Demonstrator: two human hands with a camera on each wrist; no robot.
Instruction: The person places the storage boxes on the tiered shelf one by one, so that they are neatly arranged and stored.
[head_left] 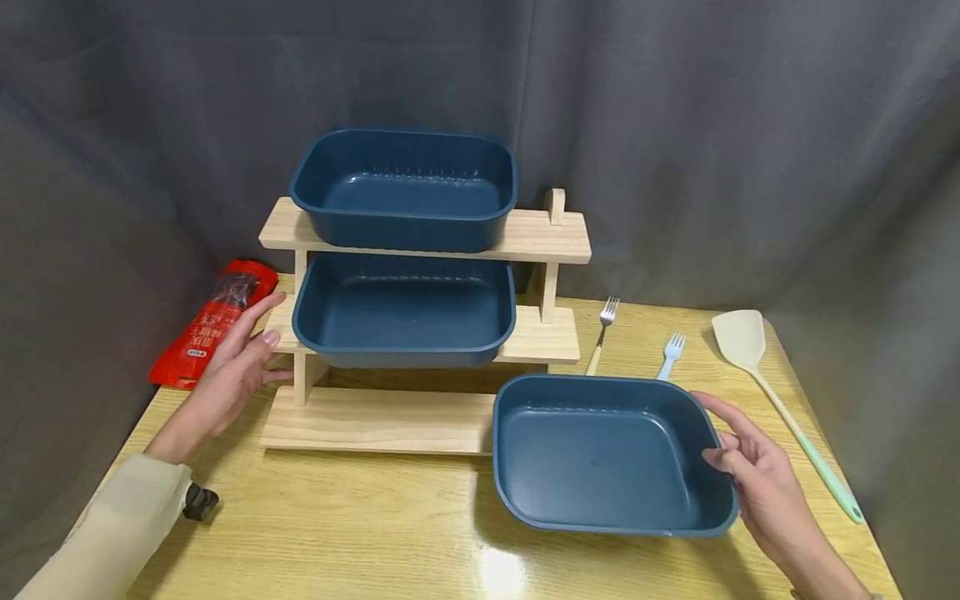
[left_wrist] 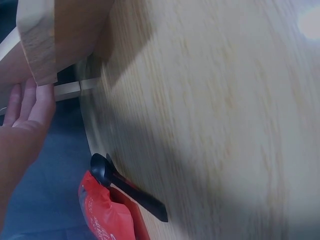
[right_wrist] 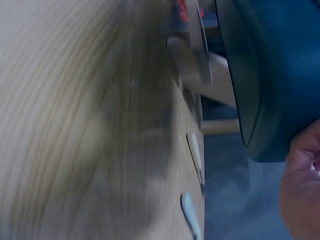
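Observation:
A three-tier wooden rack (head_left: 375,421) stands at the back of the table. My left hand (head_left: 232,371) grips the left end of its middle board, with the fingers against the wood in the left wrist view. One dark blue plastic bin (head_left: 408,233) sits on the top board and another blue bin (head_left: 405,354) on the middle one. With my right hand (head_left: 765,471) I hold a third blue bin (head_left: 600,467) by its right end, thumb over the rim. That bin is raised above the table in the right wrist view, and its left end overlaps the bottom board in the head view.
Left of the rack lies a red food packet (head_left: 206,329), with a black spoon (left_wrist: 135,192) beside it. To the right are a metal fork (head_left: 603,329), a light blue fork (head_left: 672,354) and a spatula (head_left: 783,408) with a green handle. Grey curtains (head_left: 675,150) enclose the table.

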